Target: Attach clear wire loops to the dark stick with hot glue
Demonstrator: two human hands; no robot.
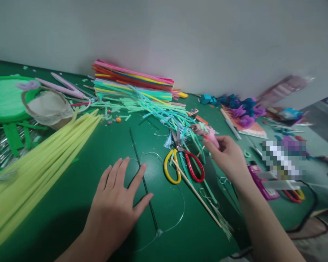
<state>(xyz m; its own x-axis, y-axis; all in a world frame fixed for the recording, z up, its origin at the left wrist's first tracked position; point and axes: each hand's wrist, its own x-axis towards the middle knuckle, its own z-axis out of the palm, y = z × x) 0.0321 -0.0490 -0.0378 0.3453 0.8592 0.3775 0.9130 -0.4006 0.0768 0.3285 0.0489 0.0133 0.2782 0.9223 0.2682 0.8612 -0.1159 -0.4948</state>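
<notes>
Both forearms are bare to the frame edge, and the left hand (117,207) and right hand (229,156) wear no gloves.

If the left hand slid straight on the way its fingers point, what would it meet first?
The left hand lies flat on the green table, fingers pointing up and slightly right. Probably first the thin clear wire loop by its fingertips, then the dark rod; depth is hard to judge.

left hand (117,203) flat on green worktop (71,203), over thin wire (144,185) | right hand (228,156) pinching pink piece (211,136), just right of scissors (182,160) | yellow sticks (38,163) far left of scissors
</notes>
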